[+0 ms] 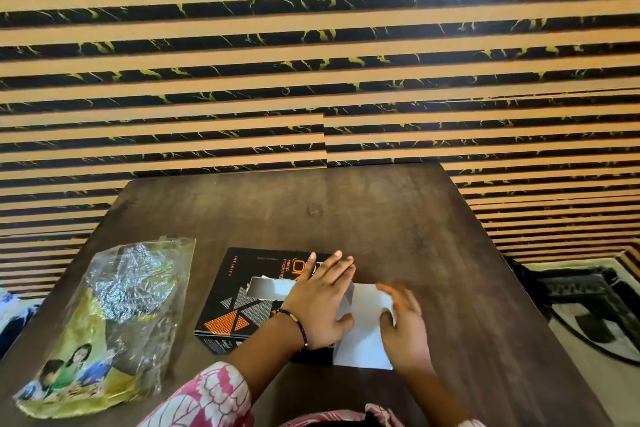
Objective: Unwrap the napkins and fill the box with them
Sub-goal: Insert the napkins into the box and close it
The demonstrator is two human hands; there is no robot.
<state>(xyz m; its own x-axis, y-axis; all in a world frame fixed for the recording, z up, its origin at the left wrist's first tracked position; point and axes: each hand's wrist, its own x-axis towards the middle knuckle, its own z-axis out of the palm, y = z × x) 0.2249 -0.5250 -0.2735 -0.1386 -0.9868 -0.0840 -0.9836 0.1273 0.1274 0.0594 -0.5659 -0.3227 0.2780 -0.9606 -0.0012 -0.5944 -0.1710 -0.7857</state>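
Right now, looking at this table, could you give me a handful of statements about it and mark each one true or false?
1. The black box has a torn slot in its top. True.
2. The plastic wrapper lies on the right of the box. False: it lies on the left.
3. The left hand rests flat on the box. True.
4. The right hand is holding scissors. False: it touches the white flap at the box's right end.
5. The left wrist wears a bracelet. True.

box (221,302) blk w/ orange triangles | napkins (363,333) wht | wrapper (104,329) clear/yellow | table (346,211) dk brown
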